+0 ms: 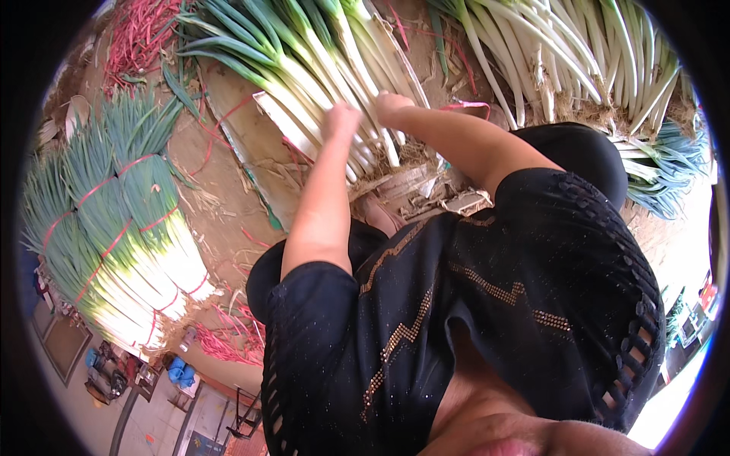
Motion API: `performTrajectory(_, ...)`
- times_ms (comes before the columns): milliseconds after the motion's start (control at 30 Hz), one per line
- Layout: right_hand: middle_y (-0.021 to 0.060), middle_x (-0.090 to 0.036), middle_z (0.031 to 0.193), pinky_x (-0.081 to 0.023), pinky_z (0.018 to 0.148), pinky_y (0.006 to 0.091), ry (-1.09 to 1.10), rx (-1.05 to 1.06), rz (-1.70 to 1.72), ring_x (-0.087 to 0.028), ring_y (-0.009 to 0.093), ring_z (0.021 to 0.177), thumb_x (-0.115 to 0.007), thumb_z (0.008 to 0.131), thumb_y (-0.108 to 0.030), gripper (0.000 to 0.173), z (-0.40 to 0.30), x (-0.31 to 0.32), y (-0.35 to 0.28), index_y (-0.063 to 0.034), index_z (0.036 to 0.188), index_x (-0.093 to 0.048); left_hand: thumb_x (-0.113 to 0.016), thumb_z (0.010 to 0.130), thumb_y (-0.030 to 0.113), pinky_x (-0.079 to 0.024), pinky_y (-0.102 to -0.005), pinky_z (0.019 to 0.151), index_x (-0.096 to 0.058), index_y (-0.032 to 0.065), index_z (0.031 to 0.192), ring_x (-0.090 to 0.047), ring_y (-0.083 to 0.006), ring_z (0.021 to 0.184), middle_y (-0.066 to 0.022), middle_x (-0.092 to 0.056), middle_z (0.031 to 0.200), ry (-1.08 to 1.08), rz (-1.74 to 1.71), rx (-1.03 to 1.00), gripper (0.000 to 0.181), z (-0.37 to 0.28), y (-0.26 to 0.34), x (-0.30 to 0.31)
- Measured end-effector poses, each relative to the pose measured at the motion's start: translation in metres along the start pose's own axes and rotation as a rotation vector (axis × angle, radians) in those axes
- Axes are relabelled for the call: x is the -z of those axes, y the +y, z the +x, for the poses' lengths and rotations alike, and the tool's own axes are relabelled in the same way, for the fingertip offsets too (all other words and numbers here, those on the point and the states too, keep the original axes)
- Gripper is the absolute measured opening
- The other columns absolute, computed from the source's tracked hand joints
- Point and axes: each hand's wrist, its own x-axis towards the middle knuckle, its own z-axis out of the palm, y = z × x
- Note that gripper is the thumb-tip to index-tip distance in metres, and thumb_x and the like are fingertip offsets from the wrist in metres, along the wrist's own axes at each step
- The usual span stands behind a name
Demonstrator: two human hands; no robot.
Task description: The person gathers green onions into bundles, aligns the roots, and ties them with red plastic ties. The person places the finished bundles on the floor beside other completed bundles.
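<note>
Several long green onions point(319, 91) lie side by side before me, green leaves away from me and white stalks with roots towards me. My left hand point(342, 121), slightly blurred, is curled over the white stalks at the middle of the bunch. Close to its right, my right hand point(392, 108) is also curled, against the stalks on the right side. What the fingers of either hand pinch is hidden. Under the bunch is a pale board or sheet point(251, 125) with a raised white edge; a red tie point(292, 149) shows at the bunch's left.
Bundles of green onions bound with red ties point(122, 228) lie at left. Loose onions point(547, 57) are heaped at upper right, with more leafy onions point(664, 171) below. Red strips point(140, 43) lie at upper left and another pile point(231, 336) at lower left. Dry husks litter the ground.
</note>
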Motion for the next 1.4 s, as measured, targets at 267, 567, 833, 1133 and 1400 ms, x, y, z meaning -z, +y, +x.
performTrajectory(267, 0.0193, -0.062, 0.088, -0.052, 0.06, 0.0335, -0.395, 0.123, -0.008, -0.064, 0.025, 0.074, -0.069, 0.066, -0.005, 0.043, 0.011, 0.022, 0.007, 0.0054, 0.102, -0.049, -0.07, 0.067, 0.023, -0.049, -0.0362, 0.075, -0.062, -0.0002, 0.092, -0.061, -0.0308, 0.084, -0.0178, -0.063, 0.091, -0.356, 0.343, -0.366, 0.035, -0.012, -0.037, -0.087)
performTrajectory(567, 0.0185, -0.059, 0.078, -0.056, 0.052, 0.0305, -0.649, 0.182, 0.623, -0.062, 0.024, 0.06, -0.069, 0.067, 0.002, 0.042, -0.047, 0.084, 0.014, 0.0096, 0.1, -0.043, -0.053, 0.086, 0.034, -0.049, -0.0235, 0.046, -0.054, 0.0047, 0.078, -0.057, -0.0117, 0.053, -0.0053, -0.055, 0.059, 0.007, -0.699, -0.003, 0.031, 0.002, 0.008, -0.004)
performTrajectory(833, 0.0166, -0.059, 0.094, -0.054, 0.065, 0.031, -0.679, 0.324, 0.612, -0.061, 0.024, 0.082, -0.068, 0.065, 0.004, 0.055, -0.186, 0.081, 0.013, 0.004, 0.113, -0.041, -0.044, 0.089, 0.041, -0.047, -0.0331, 0.046, -0.054, 0.0023, 0.099, -0.058, -0.0216, 0.052, -0.0147, -0.062, 0.07, -0.123, -1.329, -0.382, 0.042, -0.012, 0.067, 0.064)
performTrajectory(1133, 0.0176, -0.062, 0.09, -0.054, 0.063, 0.0333, -0.499, 0.544, 0.673, -0.062, 0.026, 0.085, -0.064, 0.066, 0.008, 0.053, -0.231, 0.091, 0.022, 0.0027, 0.111, -0.037, -0.05, 0.088, 0.02, -0.054, -0.0427, 0.06, -0.056, 0.0008, 0.096, -0.062, -0.0273, 0.072, -0.0134, -0.063, 0.087, 0.16, -1.624, -0.598, 0.022, -0.1, 0.106, 0.101)
performTrajectory(1400, 0.0156, -0.062, 0.093, -0.054, 0.064, 0.0352, -0.544, 0.729, 0.804, -0.062, 0.025, 0.085, -0.061, 0.066, 0.012, 0.051, -0.224, 0.073, 0.012, -0.0015, 0.11, -0.041, -0.039, 0.092, 0.027, -0.047, -0.0498, 0.079, -0.051, 0.0054, 0.108, -0.057, -0.0291, 0.092, -0.0118, -0.057, 0.107, 0.202, -1.617, -0.709, 0.029, -0.133, 0.081, 0.129)
